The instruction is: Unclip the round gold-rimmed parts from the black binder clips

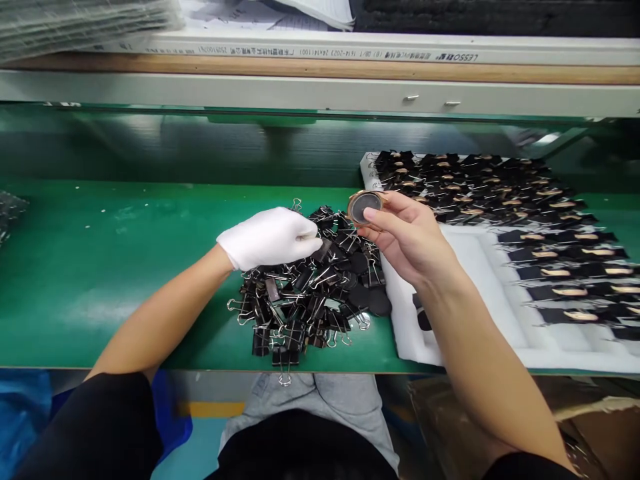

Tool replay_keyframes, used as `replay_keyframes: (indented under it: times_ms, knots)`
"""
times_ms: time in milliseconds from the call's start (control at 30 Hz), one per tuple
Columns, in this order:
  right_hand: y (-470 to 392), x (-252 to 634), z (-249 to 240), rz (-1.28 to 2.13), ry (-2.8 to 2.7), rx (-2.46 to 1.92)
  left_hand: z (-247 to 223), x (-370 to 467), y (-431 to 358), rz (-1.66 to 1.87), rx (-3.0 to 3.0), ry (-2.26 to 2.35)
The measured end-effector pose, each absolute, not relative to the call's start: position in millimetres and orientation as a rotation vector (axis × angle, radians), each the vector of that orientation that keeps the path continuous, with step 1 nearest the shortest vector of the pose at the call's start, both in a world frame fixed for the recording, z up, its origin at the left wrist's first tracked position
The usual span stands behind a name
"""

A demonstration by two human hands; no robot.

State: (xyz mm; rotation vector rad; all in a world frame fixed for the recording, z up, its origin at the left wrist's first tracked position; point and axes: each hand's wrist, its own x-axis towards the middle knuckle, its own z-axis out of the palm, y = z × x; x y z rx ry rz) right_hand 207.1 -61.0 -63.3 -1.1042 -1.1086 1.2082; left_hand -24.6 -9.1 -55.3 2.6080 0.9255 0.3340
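My left hand (pixel 273 239), in a white glove, is closed over the upper left of a heap of black binder clips (pixel 300 287); what its fingers hold, if anything, is hidden. Bare, my right hand (pixel 405 233) grips a round disc (pixel 367 207) with a dark face and a gold-coloured rim, thumb on the face. Several black round pads (pixel 379 301) lie at the heap's right side. Right of them is a white foam tray (pixel 480 267), partly behind my right forearm.
Rows of clipped black pieces with gold edges (pixel 570 292) fill the foam trays at the right. A metal and wood ledge (pixel 300 70) crosses the back of the green table (pixel 100 287). Clear plastic (pixel 10 213) lies at the left edge.
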Motion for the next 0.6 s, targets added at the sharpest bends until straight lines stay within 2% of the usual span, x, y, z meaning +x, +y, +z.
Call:
replay_keyframes:
  times_ms: [200,300,600]
  knots:
    - [-60,211,-58,1.543,-1.007,-1.078,-43,-20,-14,0.804,2.288,0.862]
    - [-61,208,-55,1.576,-0.985,-1.014,-48,-14,-17,0.91,2.233,0.866]
    - [-65,203,-58,1.409,-1.095,-1.022,-42,-8,-33,0.716,2.3,1.086]
